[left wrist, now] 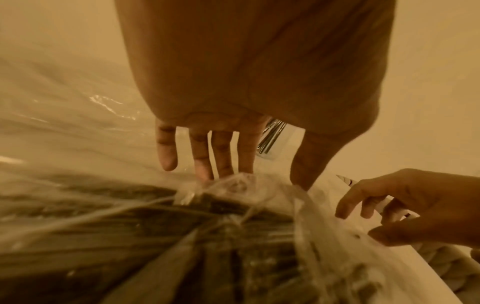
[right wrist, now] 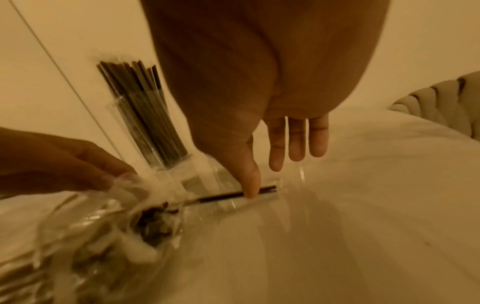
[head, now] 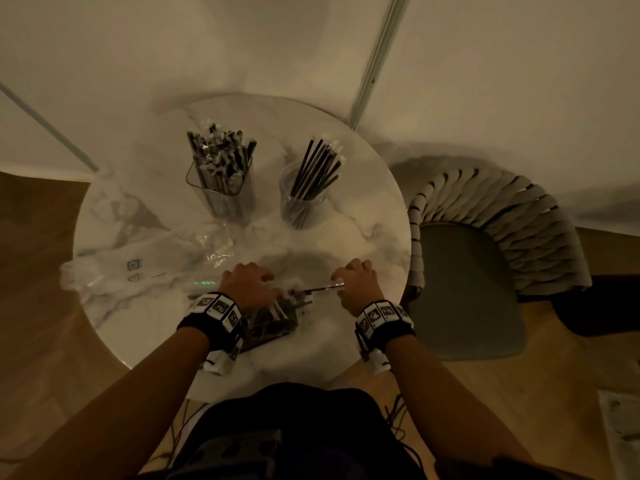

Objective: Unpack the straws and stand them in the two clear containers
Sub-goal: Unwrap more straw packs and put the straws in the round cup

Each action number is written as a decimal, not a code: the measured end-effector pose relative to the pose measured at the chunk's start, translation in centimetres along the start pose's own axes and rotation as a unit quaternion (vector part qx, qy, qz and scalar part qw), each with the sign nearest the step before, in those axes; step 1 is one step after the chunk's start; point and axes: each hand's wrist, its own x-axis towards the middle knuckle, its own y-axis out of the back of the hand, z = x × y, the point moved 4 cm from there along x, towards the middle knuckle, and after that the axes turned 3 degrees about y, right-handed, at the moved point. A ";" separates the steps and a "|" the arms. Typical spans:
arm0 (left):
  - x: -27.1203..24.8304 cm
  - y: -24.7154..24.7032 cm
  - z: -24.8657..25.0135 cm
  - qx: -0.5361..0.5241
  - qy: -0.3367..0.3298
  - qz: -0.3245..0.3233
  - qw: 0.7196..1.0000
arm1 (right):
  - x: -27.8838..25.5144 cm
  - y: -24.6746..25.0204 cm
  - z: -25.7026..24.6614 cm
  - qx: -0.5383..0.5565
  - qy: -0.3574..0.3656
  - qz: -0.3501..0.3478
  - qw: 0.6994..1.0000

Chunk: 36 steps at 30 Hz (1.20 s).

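A: What's coming out?

B: One straw [head: 320, 288], lower centre of the head view, half out of the pack [head: 268, 318]. It lies flat, long axis left to right, free end pointing at my right hand [head: 356, 285]. I'd call it light and stiff, but thin and easy to kink, and its clear sleeve looks slippery. So I'd take it near the end, not mid-length.

A: And the hands?

B: Right thumb and forefinger nip the straw near its tip; the other three fingers hang straight and loose, as the right wrist view shows. Left hand [head: 251, 284] has fingers mostly straight, tips bunching the pack's torn mouth to hold it down.

A: The pack itself?

B: Soft crinkly film, sitting on the table [head: 363, 209] right under my left wrist. It would slide if I let go, I reckon.

A: Where does the straw go?

B: Two holders up top: the square one [head: 221, 187] at upper left, crammed full, and the round one [head: 304, 195] to its right, with straws leaning right and room left. Loose wrap [head: 138, 261] lies at the left edge, chair [head: 485, 265] off right.
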 end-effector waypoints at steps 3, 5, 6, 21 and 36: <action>-0.4 -0.8 -0.3 -0.005 0.001 0.006 1.000 | -0.3 -0.3 -0.6 -0.021 0.002 -0.008 1.000; -0.7 -1.3 -0.3 -0.045 0.009 0.020 0.999 | -0.4 -0.4 -1.0 0.004 0.005 -0.018 1.000; -1.0 -1.3 -0.3 -0.068 0.017 0.022 0.997 | -0.4 -0.5 -1.2 0.021 0.006 -0.023 0.999; -2.0 -2.0 0.6 -0.223 -0.003 0.061 0.973 | -0.7 0.7 -4.3 0.262 0.056 0.003 0.963; -2.1 -1.0 1.6 -0.278 -0.040 0.094 0.955 | -0.6 -0.2 -6.3 0.212 0.052 -0.013 0.976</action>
